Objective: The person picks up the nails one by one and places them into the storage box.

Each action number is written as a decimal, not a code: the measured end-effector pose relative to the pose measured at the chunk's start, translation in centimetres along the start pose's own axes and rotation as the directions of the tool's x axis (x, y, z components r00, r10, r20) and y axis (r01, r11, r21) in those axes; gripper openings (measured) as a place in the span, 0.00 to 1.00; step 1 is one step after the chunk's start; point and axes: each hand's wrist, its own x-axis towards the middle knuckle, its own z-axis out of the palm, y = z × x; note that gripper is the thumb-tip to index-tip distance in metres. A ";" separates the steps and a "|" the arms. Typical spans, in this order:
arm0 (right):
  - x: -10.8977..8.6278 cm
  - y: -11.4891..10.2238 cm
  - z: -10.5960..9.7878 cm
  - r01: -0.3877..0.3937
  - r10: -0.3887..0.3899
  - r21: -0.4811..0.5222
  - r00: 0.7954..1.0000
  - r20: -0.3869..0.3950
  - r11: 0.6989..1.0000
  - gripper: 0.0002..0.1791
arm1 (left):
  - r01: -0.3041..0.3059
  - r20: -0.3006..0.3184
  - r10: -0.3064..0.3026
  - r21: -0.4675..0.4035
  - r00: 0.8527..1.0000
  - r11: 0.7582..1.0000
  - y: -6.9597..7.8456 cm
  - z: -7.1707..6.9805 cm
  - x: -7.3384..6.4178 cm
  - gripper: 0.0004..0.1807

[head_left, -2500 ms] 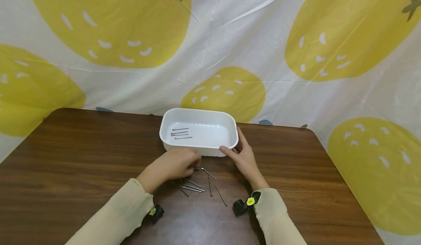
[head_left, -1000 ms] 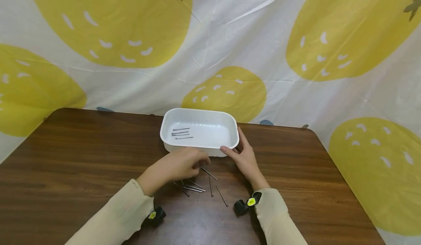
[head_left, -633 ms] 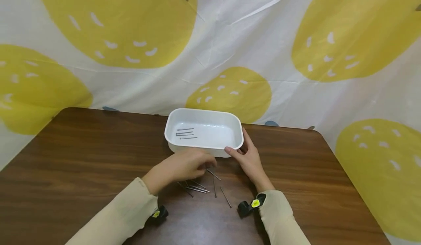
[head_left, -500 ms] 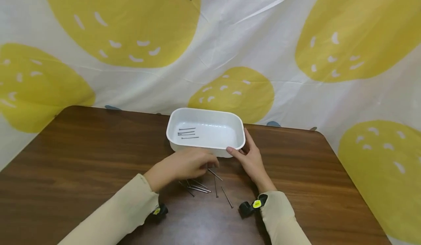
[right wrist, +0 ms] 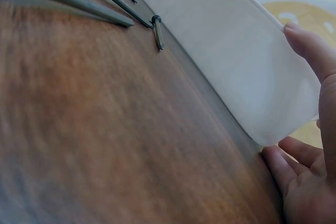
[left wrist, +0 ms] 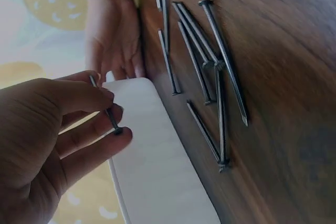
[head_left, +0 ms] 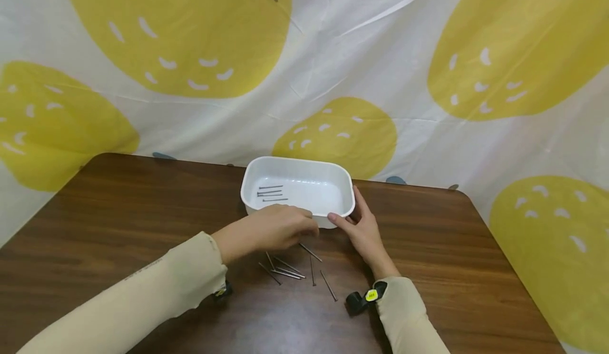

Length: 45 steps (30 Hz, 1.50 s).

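Left wrist view: left grip [left wrist: 50, 124] pinches nail [left wrist: 112, 119] left of frame centre, slanted, head to lower right, near white tray [left wrist: 152, 145]; right hand [left wrist: 113, 35], upper left, holds tray's end.

Head cam fwd/dn, wide; wrist cams [head_left: 354, 303] close-up, both w/ tray [left wrist: 152, 145], nails [left wrist: 235, 95].

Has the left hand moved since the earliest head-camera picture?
Yes: against the white tray, the left hand has shifted right along its near side and higher in the head view, now overlapping the near rim.
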 end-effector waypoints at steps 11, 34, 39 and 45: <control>0.3 0.0 0.4 0.026 -0.026 -0.020 1.000 0.005 0.999 0.51 | 0.051 -0.038 -0.052 -0.016 0.998 0.999 -2.2 -1.4 1.6 0.16; -1.0 0.7 -0.1 -0.018 0.011 -0.106 0.998 -0.067 0.994 0.50 | 0.211 0.149 -0.202 -0.051 0.968 0.976 -7.2 0.6 7.8 0.17; -0.6 0.4 1.0 -0.002 -0.002 -0.072 0.998 -0.059 0.997 0.51 | 0.279 0.165 -0.266 -0.059 0.950 0.958 -8.6 0.9 7.7 0.18; -0.8 0.0 1.6 -0.001 -0.002 -0.051 0.998 -0.057 0.999 0.50 | 0.324 0.177 -0.308 -0.072 0.935 0.943 -9.7 1.6 7.4 0.18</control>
